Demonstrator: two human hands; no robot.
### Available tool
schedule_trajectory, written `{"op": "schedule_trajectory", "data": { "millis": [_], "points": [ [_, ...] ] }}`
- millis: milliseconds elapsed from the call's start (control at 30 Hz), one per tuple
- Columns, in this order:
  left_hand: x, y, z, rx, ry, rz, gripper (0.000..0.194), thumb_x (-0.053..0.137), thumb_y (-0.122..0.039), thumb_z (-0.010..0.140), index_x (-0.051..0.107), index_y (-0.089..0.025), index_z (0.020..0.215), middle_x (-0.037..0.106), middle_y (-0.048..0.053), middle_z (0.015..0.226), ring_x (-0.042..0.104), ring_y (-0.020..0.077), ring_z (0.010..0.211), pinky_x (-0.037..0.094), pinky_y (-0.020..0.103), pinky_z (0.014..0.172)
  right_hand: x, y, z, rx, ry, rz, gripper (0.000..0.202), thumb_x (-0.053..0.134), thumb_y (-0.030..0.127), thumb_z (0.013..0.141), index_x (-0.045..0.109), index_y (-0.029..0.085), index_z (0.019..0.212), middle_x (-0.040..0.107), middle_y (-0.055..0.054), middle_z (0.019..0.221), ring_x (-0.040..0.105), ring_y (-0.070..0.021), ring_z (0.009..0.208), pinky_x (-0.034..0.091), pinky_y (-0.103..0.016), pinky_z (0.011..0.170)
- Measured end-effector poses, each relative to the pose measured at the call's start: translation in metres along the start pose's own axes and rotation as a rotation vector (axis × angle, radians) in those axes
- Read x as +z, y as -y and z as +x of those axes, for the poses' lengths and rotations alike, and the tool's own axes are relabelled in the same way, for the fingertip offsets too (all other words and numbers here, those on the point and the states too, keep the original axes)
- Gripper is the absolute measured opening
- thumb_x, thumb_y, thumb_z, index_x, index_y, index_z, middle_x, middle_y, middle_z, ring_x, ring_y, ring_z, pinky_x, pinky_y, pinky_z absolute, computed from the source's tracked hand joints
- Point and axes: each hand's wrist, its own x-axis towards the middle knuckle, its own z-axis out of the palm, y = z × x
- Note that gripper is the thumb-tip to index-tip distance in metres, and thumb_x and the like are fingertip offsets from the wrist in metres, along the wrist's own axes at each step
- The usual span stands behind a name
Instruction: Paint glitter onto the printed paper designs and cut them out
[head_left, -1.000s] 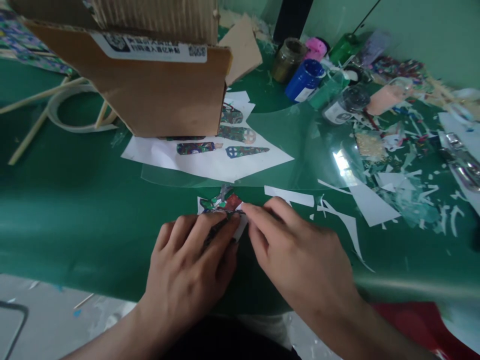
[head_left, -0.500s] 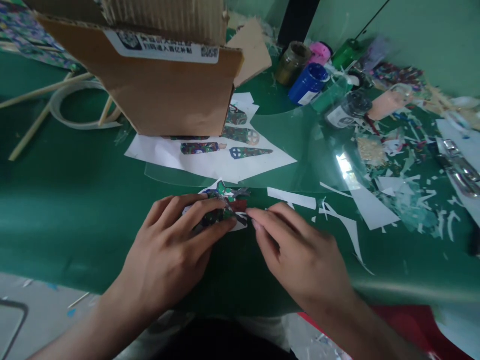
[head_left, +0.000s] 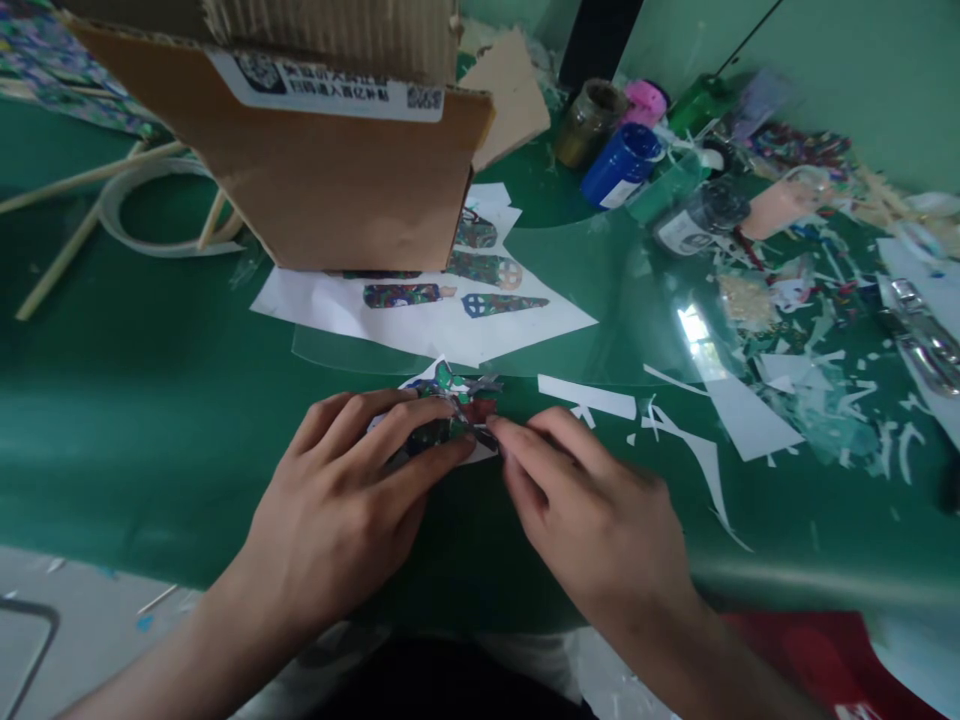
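Observation:
A small multicoloured paper cutout (head_left: 476,408) with a white border lies on the green table, green, dark red and grey patches showing. My left hand (head_left: 356,475) rests over it with fingers spread and pressing down, hiding much of it. From the other side, my right hand (head_left: 581,495) pinches the lower right edge of the cutout between thumb and forefinger. Those fingertips cover the exact spot of contact. Just beyond lies a white sheet (head_left: 420,335) bearing several patterned pieces, such as a pointed one (head_left: 504,304).
A cardboard box (head_left: 360,190) stands on the sheet's far part. Left are a tape roll (head_left: 112,215) and wooden sticks (head_left: 64,260). Paint jars (head_left: 621,165) stand at the back. White paper strips (head_left: 589,396), scraps and a metal clip-like tool (head_left: 926,340) lie right. A clear plastic sheet (head_left: 592,340) lies mid-table.
My right hand has shifted slightly left, its fingertips now further onto the cutout's edge. My left hand stays in place. The whole view has moved a little.

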Motion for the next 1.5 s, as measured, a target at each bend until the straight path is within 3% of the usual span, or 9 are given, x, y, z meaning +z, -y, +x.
{"op": "schedule_trajectory", "data": {
  "millis": [300,700,1200,1333,1500],
  "points": [
    [0.001,0.000,-0.001,-0.007,0.004,0.014,0.038,0.048,-0.009,0.089,0.067,-0.029,0.115,0.068,0.002,0.121,0.062,0.0299,0.106,0.050,0.048,0.081,-0.002,0.000,0.000,-0.027,0.031,-0.017,0.023,0.051,0.018,0.095,0.069,0.019,0.108,0.070,0.000,0.085,0.053,-0.0070,0.050,0.033,-0.023,0.043],
    [0.001,-0.001,-0.002,-0.018,0.012,0.022,0.037,0.048,-0.010,0.090,0.066,-0.029,0.115,0.067,0.004,0.122,0.062,0.0303,0.107,0.051,0.049,0.081,-0.008,-0.003,-0.007,-0.102,0.060,-0.109,0.034,0.054,0.004,0.084,0.069,0.015,0.113,0.070,-0.002,0.087,0.055,-0.0100,0.054,0.037,-0.025,0.047],
    [0.000,-0.001,-0.001,-0.021,0.007,0.022,0.037,0.049,-0.010,0.089,0.066,-0.031,0.114,0.068,0.003,0.121,0.064,0.0289,0.108,0.053,0.048,0.082,-0.013,-0.005,-0.017,-0.087,0.056,-0.144,0.035,0.051,0.003,0.086,0.070,0.016,0.112,0.071,-0.002,0.086,0.055,-0.0083,0.053,0.037,-0.024,0.045],
    [0.000,0.002,-0.001,0.002,0.002,-0.023,0.037,0.047,-0.009,0.090,0.067,-0.028,0.114,0.068,0.002,0.125,0.062,0.0270,0.116,0.053,0.049,0.094,-0.017,-0.014,-0.016,-0.057,0.050,-0.075,0.024,0.053,0.011,0.091,0.071,0.017,0.107,0.072,-0.002,0.088,0.057,-0.0064,0.052,0.037,-0.022,0.043],
    [-0.003,0.007,0.002,0.080,0.046,-0.088,0.037,0.044,-0.005,0.089,0.069,-0.025,0.109,0.066,-0.001,0.128,0.056,0.0266,0.127,0.043,0.056,0.109,-0.021,-0.022,-0.008,-0.056,0.013,0.066,0.019,0.055,0.013,0.093,0.069,0.015,0.105,0.072,-0.003,0.088,0.061,-0.0070,0.059,0.042,-0.020,0.047]
  ]
}}
